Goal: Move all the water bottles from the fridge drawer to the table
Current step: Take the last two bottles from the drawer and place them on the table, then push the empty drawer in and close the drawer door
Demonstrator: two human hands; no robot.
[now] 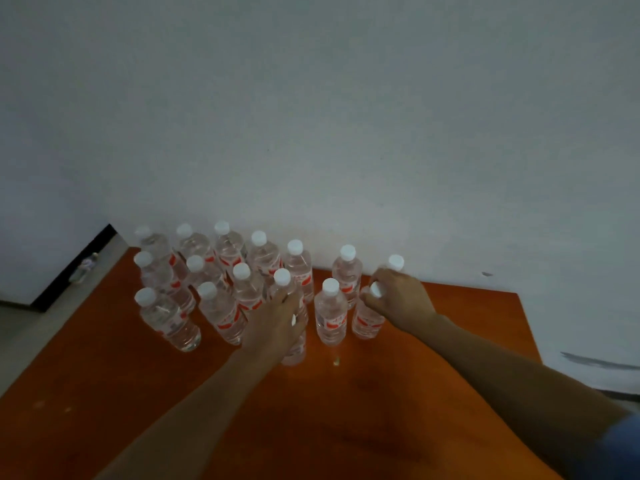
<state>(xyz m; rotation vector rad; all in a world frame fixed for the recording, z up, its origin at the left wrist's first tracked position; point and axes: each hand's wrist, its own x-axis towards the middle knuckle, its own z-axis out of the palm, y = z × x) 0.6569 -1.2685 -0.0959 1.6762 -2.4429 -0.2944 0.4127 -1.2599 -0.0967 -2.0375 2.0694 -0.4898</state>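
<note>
Most of the carrying looks done. A crowd of water bottles (221,313) with white caps and red labels stands upright in rough rows on the orange table (346,410), packed against the white wall (346,133). About sixteen can be counted, though the back ones overlap and the number is not certain.

Both arms reach forward over the table. The left hand (277,320) has its fingers curled over the upper part of the front bottle (295,353), whose base sits on the tabletop at the near edge of the group. A white spot between the fingers is probably its cap. The right hand (398,296) is wrapped round the neck of the end bottle (367,322), with the cap showing at the thumb side. That bottle stands at the right end of the rows, just beside another bottle. Both held bottles appear to rest on the table, so the step in hand is judged to be setting down the latest pair, with the fingers not yet let go.

The fridge drawer is not in view, so whether any bottles remain there cannot be told. If some do, more trips are left; if not, only the release remains
</note>
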